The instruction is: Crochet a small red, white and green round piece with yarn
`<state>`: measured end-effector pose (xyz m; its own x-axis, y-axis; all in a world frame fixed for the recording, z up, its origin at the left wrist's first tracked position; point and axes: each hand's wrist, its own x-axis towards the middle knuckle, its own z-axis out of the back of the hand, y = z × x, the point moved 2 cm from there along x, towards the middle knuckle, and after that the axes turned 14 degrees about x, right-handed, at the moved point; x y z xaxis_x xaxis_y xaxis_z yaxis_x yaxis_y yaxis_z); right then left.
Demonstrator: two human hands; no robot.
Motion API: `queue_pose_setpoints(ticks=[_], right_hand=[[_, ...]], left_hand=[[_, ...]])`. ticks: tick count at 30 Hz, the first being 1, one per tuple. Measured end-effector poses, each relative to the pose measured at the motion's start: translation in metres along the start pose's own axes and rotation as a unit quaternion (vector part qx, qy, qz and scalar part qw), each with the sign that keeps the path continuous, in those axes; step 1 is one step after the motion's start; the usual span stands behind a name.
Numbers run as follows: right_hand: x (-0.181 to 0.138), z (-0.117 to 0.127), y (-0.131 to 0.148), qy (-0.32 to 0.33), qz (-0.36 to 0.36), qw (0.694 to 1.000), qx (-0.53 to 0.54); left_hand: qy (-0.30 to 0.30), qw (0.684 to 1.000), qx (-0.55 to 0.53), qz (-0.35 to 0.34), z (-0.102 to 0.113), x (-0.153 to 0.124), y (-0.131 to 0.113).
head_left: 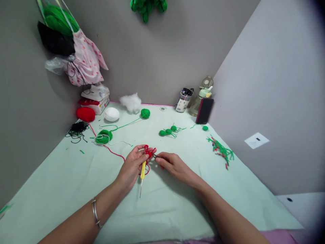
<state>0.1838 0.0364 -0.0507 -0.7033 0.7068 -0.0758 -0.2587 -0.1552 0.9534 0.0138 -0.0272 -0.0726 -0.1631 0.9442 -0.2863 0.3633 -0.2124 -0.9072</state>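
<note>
My left hand [135, 159] is closed on a small red crochet piece [149, 154] with loops of red yarn around it. The same hand also holds a crochet hook [143, 171] by its yellow handle, the metal shaft pointing down toward me. My right hand [172, 164] pinches a small dark metal tool [154, 156] whose tip touches the right edge of the red piece; its exact kind is too small to make out. From my left hand a red yarn strand [114, 153] runs back to the red yarn ball [85, 114].
Green yarn [104, 136], a white ball [111, 114], stuffing [130, 102] and black yarn [77, 130] lie at left. Small green crocheted pieces [168, 131] sit behind my hands. Yarn scraps [220, 149], a phone [204, 111], a bottle [196, 103] and a pen cup [183, 101] stand right.
</note>
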Motion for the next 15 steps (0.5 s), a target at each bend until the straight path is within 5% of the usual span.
queue_pose_setpoints(ticks=[15], right_hand=[[0.0001, -0.0009, 0.0024, -0.005, -0.004, 1.0, 0.016]], left_hand=[[0.001, 1.0, 0.014, -0.004, -0.0003, -0.001, -0.0008]])
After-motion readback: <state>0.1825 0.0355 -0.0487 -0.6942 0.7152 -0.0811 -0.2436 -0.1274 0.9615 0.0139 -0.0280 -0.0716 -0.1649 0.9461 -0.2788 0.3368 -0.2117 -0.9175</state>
